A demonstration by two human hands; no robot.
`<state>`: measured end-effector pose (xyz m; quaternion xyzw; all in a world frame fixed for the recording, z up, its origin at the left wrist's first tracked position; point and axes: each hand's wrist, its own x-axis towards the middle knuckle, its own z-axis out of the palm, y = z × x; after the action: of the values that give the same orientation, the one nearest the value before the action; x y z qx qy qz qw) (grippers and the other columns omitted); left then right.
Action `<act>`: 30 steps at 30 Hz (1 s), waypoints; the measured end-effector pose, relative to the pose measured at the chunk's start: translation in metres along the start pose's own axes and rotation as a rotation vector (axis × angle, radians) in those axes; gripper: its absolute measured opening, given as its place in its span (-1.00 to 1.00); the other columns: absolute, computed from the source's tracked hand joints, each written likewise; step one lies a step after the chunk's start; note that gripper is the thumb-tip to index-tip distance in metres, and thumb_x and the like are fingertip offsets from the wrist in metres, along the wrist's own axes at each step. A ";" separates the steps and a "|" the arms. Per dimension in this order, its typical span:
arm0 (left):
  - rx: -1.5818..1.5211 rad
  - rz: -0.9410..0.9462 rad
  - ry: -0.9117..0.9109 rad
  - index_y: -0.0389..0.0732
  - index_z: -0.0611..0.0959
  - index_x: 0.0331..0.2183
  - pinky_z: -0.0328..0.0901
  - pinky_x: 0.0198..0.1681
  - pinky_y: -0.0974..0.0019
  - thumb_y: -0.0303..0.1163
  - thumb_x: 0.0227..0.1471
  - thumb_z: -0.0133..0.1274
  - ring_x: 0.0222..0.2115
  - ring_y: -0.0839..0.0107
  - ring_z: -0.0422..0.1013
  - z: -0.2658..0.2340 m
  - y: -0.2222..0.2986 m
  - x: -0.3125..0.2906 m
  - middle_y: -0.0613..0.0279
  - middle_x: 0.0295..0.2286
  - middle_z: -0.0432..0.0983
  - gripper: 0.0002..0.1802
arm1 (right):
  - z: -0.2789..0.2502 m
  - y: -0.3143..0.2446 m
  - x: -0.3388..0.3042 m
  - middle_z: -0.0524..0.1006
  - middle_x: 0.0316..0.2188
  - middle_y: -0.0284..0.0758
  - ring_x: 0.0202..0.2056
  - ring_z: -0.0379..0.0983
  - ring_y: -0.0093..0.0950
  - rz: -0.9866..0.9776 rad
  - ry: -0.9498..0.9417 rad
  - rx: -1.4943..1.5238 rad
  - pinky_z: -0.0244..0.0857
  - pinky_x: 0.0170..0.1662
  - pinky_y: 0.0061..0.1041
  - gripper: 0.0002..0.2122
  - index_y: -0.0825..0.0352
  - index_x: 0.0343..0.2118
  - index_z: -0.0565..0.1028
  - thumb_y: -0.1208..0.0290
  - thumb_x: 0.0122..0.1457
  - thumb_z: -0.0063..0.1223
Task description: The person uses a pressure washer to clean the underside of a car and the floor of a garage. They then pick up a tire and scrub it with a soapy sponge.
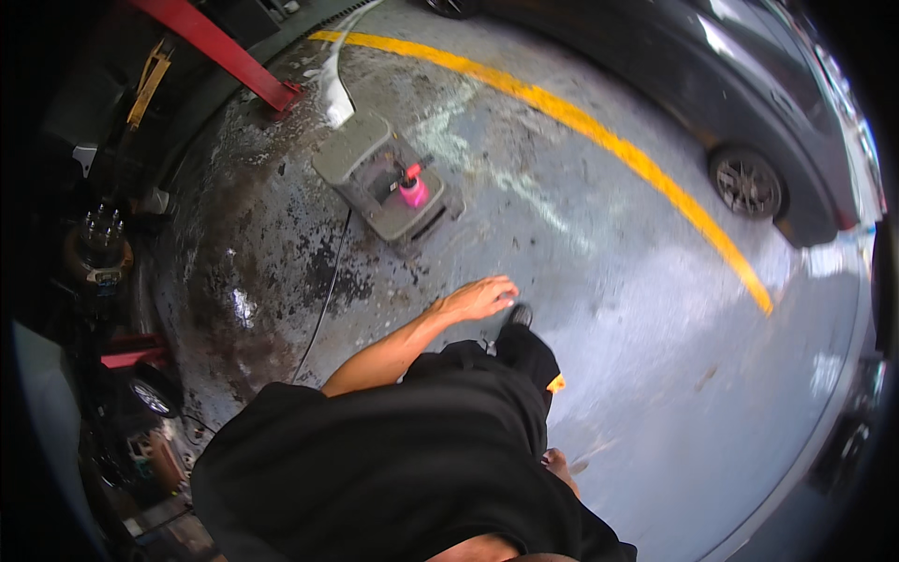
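My left hand (pixel 478 298) reaches out in front of my body over the floor, its fingers loosely bent and nothing seen in them. It touches nothing. Low beside my right thigh, my right hand (pixel 559 466) shows only in part; its fingers are mostly hidden, and a small pale shape near it is too blurred to make out. Ahead and to the left stands a grey plastic step stool or rolling seat (pixel 351 150). A pink spray bottle (pixel 414 193) with a red trigger head rests on its lower tray, well away from both hands.
A dark car (pixel 749 103) stands at the right beyond a yellow floor line (pixel 599 136). At the far left are a red lift arm (pixel 220 56) and a wheel hub with studs (pixel 101 234). A thin dark cable or seam (pixel 328 290) crosses the stained floor.
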<state>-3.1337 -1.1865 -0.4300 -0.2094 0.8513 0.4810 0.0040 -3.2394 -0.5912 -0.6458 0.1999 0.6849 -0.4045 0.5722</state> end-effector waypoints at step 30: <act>0.004 -0.256 0.564 -0.29 0.62 -0.09 0.42 -0.10 0.12 -0.31 0.20 0.13 -0.19 0.13 0.54 -0.817 -0.389 0.513 0.02 -0.20 0.59 -0.70 | 0.707 -1.139 0.384 0.59 -0.28 -0.25 -0.32 0.58 -0.12 0.263 -0.779 -0.209 0.49 -0.27 -0.08 -0.77 0.22 -0.08 0.54 0.34 0.23 0.04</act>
<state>-3.3020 -2.2128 -0.4162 -0.4400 0.7867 0.3978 -0.1713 -3.7408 -1.8926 -0.6507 0.0589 0.4236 -0.3015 0.8522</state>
